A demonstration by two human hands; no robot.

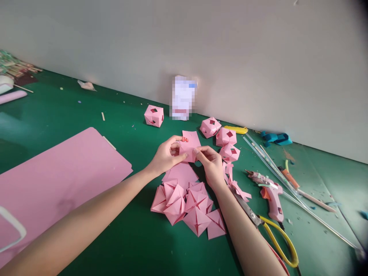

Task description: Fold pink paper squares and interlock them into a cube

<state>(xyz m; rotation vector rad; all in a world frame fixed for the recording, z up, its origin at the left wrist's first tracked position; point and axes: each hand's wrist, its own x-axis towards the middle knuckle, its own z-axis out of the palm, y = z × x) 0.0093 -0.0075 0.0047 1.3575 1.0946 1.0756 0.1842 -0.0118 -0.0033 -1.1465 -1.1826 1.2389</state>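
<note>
Between my two hands is a small pink paper square (190,150), raised a little above the table. My left hand (168,154) grips its left side, with the thumb at the lower edge and a red-patterned nail showing near the top. The thumb and forefinger of my right hand (212,163) pinch its right edge. Just below lie flat pink paper sheets (179,174), partly hidden by my left hand. Nearer to me is a heap of folded pink paper squares (197,220). Pink paper scraps (240,191) lie beside my right wrist.
Pink folded paper boxes (154,116) with diamond-shaped holes stand toward the wall, several of them. Yellow-handled scissors (280,237), a pink glue gun (270,191), clear glue sticks (264,159) and a yellow cutter (235,129) lie at right. Large pink sheets (66,172) cover the left.
</note>
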